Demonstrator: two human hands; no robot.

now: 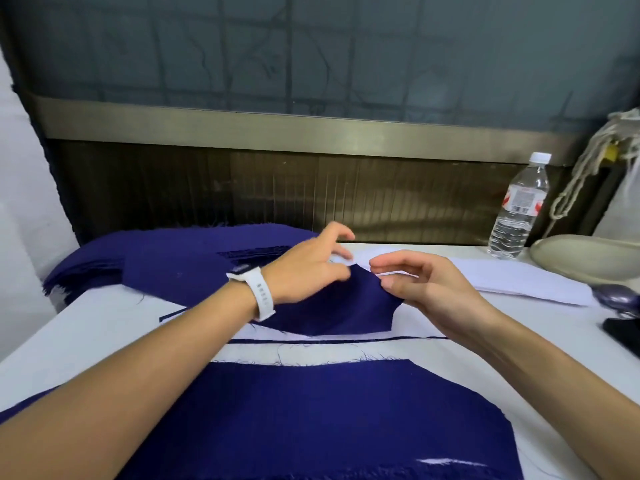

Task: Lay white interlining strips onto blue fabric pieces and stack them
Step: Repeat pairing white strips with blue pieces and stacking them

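A blue fabric piece (346, 306) lies in the middle of the white table, its far edge lifted a little. My left hand (308, 268), with a white watch on the wrist, pinches the end of a white interlining strip (394, 272) at that far edge. My right hand (429, 289) pinches the same strip just to the right, thumb against the blue fabric's corner. At the back left sits a stack of blue fabric pieces (156, 261). More white interlining strips (519, 278) lie at the right. A larger blue piece (311, 410) lies closest to me.
A water bottle (519, 206) stands at the back right beside a pale bowl-like object (581, 258) and hanging cord. A dark object (620, 327) sits at the right edge. A dark panel wall closes the table's far side.
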